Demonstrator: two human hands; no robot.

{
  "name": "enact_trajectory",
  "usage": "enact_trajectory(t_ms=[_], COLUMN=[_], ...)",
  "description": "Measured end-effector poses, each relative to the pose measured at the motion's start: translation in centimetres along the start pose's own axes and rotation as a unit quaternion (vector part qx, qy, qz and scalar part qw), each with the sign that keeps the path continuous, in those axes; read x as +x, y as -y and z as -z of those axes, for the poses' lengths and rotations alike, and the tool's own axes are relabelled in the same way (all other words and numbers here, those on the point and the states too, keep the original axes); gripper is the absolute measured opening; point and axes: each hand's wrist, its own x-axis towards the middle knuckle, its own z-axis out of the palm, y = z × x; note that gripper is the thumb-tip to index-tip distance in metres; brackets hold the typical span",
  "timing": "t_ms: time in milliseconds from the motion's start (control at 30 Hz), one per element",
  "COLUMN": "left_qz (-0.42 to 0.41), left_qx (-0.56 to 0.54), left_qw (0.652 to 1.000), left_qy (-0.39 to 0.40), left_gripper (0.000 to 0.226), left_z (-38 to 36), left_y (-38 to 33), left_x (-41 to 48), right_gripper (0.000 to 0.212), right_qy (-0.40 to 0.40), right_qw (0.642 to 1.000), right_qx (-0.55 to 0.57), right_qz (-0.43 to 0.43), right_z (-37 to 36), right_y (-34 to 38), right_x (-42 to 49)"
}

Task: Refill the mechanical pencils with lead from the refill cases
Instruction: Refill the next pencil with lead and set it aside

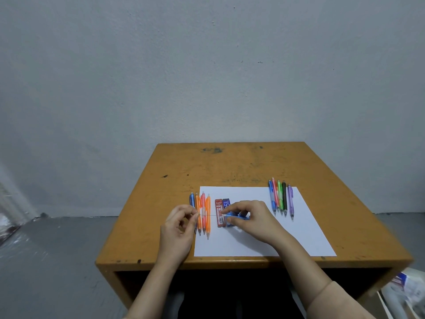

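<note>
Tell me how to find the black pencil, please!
Look at the white paper on the wooden desk. A row of pencils lies at its far right corner. The black pencil lies between the green pencil and the purple pencil, the only dark one.

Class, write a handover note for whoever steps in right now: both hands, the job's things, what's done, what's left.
Left hand pinches a thin grey lead stick, aimed at the blue translucent mechanical pencil the right hand grips.
Red plastic refill case and blue refill case lie on the white paper sheet.
Left pencil row and right pencil row flank them.
Done: lead out.
Left: insert it; others' fill unclear.
</note>
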Motion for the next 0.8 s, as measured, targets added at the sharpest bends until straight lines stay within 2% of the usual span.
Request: enact_trajectory(t_ms=[800], left_qz=[0.011], left_qx=[0.000], left_qw=[1.000], left_qy=[-0.003], left_gripper=[0.016], left_z=[-0.02], left_y=[0.06], left_x=[0.01], right_gripper=[0.022], right_qy=[0.002], right_qw=[1.000], right_qx=[0.014], right_qz=[0.004], right_z=[-0.05], right_y=[0.17], right_x=[-0.17])
